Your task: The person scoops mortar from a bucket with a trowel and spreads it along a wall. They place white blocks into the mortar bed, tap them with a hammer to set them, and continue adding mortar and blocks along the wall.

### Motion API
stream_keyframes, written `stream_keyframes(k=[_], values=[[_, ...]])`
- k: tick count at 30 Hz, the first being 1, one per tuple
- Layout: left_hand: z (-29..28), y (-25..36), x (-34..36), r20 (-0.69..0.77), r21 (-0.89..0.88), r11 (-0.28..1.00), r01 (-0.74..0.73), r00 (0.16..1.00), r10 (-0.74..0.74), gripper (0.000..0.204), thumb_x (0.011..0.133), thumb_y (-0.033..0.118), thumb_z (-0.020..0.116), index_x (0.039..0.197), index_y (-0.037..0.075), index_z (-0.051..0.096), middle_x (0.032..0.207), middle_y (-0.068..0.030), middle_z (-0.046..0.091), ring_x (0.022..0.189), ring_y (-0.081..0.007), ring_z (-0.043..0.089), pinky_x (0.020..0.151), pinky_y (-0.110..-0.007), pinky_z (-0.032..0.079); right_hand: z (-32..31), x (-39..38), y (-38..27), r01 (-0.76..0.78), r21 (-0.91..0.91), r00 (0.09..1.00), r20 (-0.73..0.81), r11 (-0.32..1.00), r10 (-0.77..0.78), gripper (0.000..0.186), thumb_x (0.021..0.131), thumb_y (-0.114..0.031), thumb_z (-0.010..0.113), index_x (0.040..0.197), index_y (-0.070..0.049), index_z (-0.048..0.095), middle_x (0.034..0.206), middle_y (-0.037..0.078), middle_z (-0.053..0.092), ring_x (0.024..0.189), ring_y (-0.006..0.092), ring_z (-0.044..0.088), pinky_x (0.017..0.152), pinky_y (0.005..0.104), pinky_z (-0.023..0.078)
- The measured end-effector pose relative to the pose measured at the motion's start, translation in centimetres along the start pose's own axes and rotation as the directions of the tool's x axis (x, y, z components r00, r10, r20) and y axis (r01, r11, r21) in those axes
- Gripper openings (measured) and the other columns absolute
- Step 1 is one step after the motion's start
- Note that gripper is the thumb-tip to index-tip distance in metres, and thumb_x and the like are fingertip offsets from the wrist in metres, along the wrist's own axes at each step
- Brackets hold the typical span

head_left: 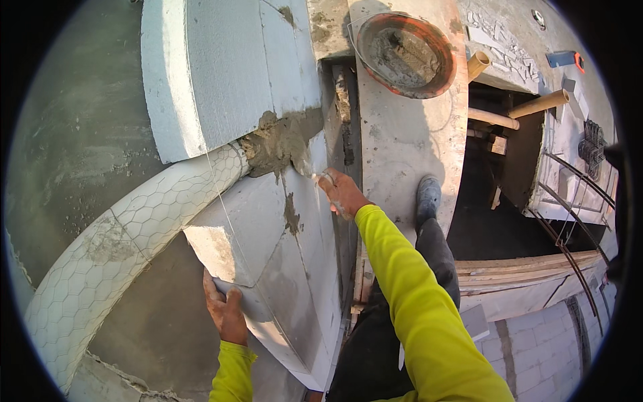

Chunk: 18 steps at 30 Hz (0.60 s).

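Head view. The left hand (pixel 226 309), low centre-left, is curling its fingers round the lower left edge of a grey block (pixel 274 268) and gripping it. The block is sitting at frame centre, its top edge meeting a lump of wet mortar (pixel 278 142) under a white block (pixel 221 67) at the upper left. The right hand (pixel 343 193) is lying on the grey block's right edge, fingers half bent; whether it is pinching anything, I cannot tell. A mesh-wrapped pipe (pixel 127 234) is crowding the left side, touching the mortar. To the right, a concrete ledge (pixel 408 141) is carrying an orange pan (pixel 405 55) and the person's shoe (pixel 427 195); beyond it an open shaft (pixel 489 214) is dropping away.
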<state>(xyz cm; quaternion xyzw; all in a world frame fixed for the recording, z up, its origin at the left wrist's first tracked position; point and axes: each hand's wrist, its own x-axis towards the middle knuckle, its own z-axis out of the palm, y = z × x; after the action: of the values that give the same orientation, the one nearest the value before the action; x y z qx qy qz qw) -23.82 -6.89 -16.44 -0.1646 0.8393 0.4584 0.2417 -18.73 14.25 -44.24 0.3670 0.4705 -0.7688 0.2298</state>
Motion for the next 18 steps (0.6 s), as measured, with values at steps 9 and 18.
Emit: stream_keyframes(k=[9, 18], values=[[-0.4, 0.3, 0.4, -0.012, 0.284, 0.958, -0.042, 0.999, 0.048, 0.08, 0.079, 0.005, 0.055, 0.153, -0.008, 0.028, 0.149, -0.0181, 0.041, 0.139, -0.0265, 0.038, 0.118, -0.034, 0.024, 1.2, -4.1, -4.6, -0.032, 0.248, 0.993, 0.114, 0.968, 0.003, 0.035, 0.098, -0.044, 0.057, 0.106, -0.01, 0.058, 0.067, 0.001, 0.05, 0.046, 0.0126, 0.05, 0.042, 0.0314, 0.042], [-0.6, 0.1, 0.4, -0.034, 0.357, 0.933, -0.048, 0.997, 0.064, 0.077, 0.079, 0.008, 0.055, 0.151, -0.009, 0.032, 0.149, -0.0218, 0.041, 0.139, -0.0303, 0.038, 0.118, -0.035, 0.024, 2.6, -7.3, -2.1, -0.259, 0.357, 0.946, 0.279, 0.898, 0.162, 0.035, 0.099, -0.041, 0.056, 0.104, -0.006, 0.055, 0.063, 0.002, 0.049, 0.046, 0.0134, 0.048, 0.042, 0.0316, 0.042]])
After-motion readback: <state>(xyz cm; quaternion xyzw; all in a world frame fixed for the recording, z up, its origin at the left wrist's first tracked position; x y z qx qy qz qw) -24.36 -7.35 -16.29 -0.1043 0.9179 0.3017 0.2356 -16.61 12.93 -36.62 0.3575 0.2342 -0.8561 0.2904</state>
